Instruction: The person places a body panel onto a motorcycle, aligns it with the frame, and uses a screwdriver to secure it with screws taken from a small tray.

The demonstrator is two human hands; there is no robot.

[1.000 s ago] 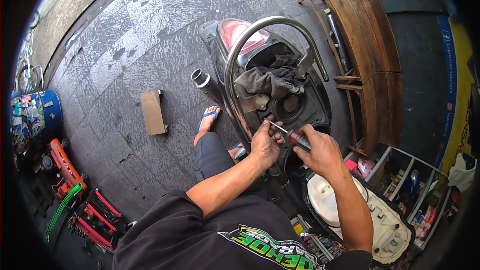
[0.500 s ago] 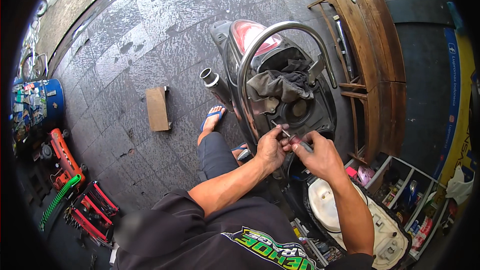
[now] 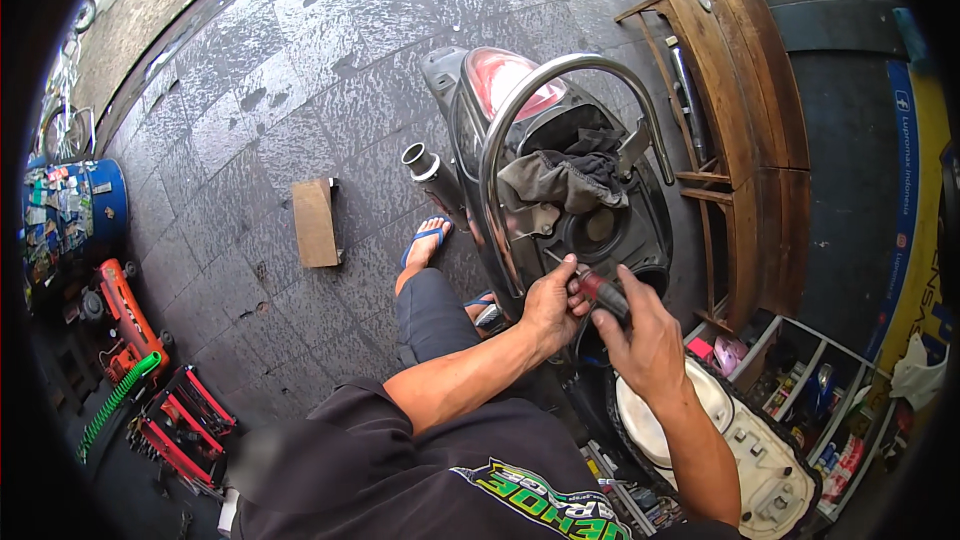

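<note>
A screwdriver with a red and dark grey handle and a thin shaft is in front of me, over the near part of the motor scooter. My left hand is closed on its shaft close to the handle, thumb uppermost. Around the handle's butt end, my right hand has its thumb and forefinger on either side, in a looser grip. Just beyond the tip is the opened scooter body with a round dark filler area. A grey cloth lies bunched there, under the chrome grab rail.
The upturned scooter seat lies below my right forearm, beside a compartment tray of small parts. A wooden bench stands at right. On the left floor are a wooden block, an orange jack and a red tool box.
My right hand has shifted down slightly and its fingers have loosened and spread around the screwdriver handle. My left hand keeps hold of the shaft.
</note>
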